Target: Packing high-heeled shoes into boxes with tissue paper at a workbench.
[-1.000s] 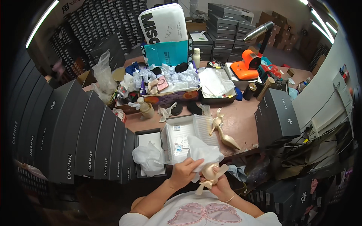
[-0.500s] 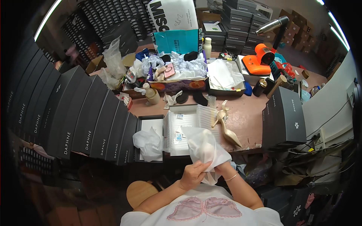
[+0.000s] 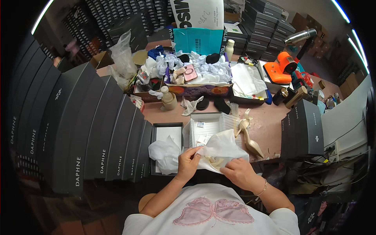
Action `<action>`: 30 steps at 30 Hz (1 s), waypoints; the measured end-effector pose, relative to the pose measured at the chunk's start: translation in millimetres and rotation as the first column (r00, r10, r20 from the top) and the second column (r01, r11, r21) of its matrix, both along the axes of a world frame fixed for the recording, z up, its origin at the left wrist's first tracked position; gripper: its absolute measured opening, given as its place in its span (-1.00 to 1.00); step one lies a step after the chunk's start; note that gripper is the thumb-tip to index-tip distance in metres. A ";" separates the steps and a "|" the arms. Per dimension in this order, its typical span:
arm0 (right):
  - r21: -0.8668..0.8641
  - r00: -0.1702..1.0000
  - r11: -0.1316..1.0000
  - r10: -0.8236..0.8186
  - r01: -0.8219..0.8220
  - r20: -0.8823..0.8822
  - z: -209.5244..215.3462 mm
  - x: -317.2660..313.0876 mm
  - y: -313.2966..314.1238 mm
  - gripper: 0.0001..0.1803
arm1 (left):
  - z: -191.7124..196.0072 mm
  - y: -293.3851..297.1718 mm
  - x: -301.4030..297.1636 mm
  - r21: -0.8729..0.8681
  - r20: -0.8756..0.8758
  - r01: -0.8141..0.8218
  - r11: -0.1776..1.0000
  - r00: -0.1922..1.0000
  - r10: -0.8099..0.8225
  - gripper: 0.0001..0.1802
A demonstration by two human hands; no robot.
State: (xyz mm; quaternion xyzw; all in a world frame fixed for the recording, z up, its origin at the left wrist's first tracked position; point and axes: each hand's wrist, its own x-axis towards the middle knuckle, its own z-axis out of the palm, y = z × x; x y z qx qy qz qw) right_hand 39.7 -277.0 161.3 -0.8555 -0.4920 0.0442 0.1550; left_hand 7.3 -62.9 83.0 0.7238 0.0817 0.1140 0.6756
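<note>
My left hand (image 3: 188,161) pinches the edge of a sheet of white tissue paper (image 3: 224,145) just in front of my chest. My right hand (image 3: 239,172) grips the same sheet lower down, folded around a beige high-heeled shoe (image 3: 215,161) of which only a small part shows. A second beige high-heeled shoe (image 3: 248,135) lies on the pink table to the right, beside an open white shoe box (image 3: 207,126). A dark box lid (image 3: 167,131) on the left holds crumpled white paper (image 3: 164,153).
Stacks of dark shoe boxes (image 3: 90,133) line the left side. More dark boxes (image 3: 303,127) stand at the right. A cluttered tray of paper and small items (image 3: 196,74), an orange tool (image 3: 281,68) and a small bottle (image 3: 169,98) sit further back.
The shoe, held bare a second ago, is now covered by the tissue sheet. Both hands moved onto the paper, and the view tilted further down.
</note>
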 end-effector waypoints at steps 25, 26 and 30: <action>0.457 0.794 0.877 0.171 0.146 -0.583 2.3 123.4 46.8 -0.79 | -16.9 58.9 -3.9 -0.591 -0.440 -0.381 0.711 0.891 0.112 -0.11; 0.501 0.783 0.865 0.301 0.016 -0.544 -0.8 122.3 57.4 -0.77 | -28.8 67.5 -12.7 -0.843 -0.419 -0.286 0.455 0.880 -0.224 -0.11; 0.507 0.640 0.795 0.586 -0.333 -0.498 -6.1 76.6 99.0 -0.75 | -44.8 44.9 -10.5 -0.957 -0.289 -0.221 0.188 0.779 -0.556 -0.16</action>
